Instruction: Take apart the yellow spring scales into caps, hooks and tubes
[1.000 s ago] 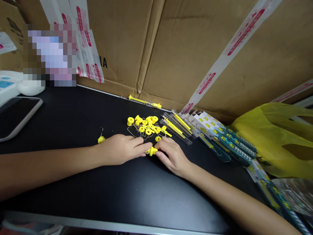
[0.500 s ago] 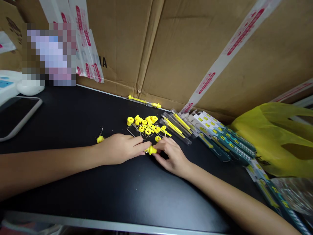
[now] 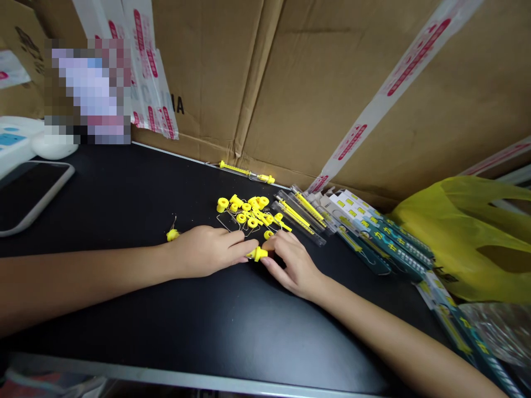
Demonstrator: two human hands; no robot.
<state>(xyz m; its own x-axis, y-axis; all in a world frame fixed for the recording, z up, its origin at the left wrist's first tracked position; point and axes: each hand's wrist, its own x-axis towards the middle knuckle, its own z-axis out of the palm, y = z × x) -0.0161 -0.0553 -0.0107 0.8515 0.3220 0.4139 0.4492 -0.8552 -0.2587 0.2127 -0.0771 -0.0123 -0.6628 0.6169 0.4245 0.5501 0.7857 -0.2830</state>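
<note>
My left hand [image 3: 211, 251] is closed around a spring scale lying crosswise under the palm; most of its tube is hidden. From the left side of that hand sticks out the scale's yellow end [image 3: 172, 235] with a wire hook. At the other side shows its yellow end cap [image 3: 259, 254]. My right hand [image 3: 294, 262] has thumb and fingers bent around the tip of this cap, in a pinch. Just beyond both hands lies a pile of yellow plastic caps [image 3: 241, 218], with wire hooks and springs among them.
Clear tubes with yellow scales [image 3: 296, 215] lie right of the pile. Printed boxes [image 3: 381, 232] and a yellow plastic bag [image 3: 464, 232] are farther right. A finished-looking spring scale [image 3: 236, 168] lies by the cardboard [image 3: 207, 66] at the back. A phone [image 3: 29, 193] rests on the left.
The view has shifted very slightly. Both hands keep nearly the same place at the spring scale, with the right fingertips a little farther toward the end of the cap.
</note>
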